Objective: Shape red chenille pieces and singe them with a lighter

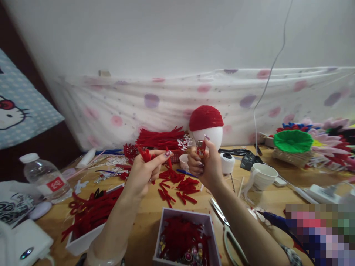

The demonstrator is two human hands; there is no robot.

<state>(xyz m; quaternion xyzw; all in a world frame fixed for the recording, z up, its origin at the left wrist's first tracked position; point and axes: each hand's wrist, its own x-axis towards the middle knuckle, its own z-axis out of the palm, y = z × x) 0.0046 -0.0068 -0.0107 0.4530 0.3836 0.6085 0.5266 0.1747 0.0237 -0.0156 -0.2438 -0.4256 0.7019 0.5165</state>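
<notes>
Raised over the table, my left hand (146, 171) pinches a few short red chenille stems (144, 154) between thumb and fingers. To its right, my right hand (206, 162) is wrapped round a small red lighter (201, 148), thumb up near its metal top; no flame shows. Behind the hands stands a white foam head form (212, 136) with a red wound cap (206, 117) over its upper part. Cut red chenille pieces (187, 184) lie scattered on the table below, and a bundle of long red stems (159, 137) rests at the back.
A white box (159, 236) of red pieces and beads sits in front, scissors (229, 229) beside it. Left are another box (80, 242) of red stems and a water bottle (46, 177). Right are a white cup (263, 177), thread spool (227, 163) and chenille flowers (294, 140).
</notes>
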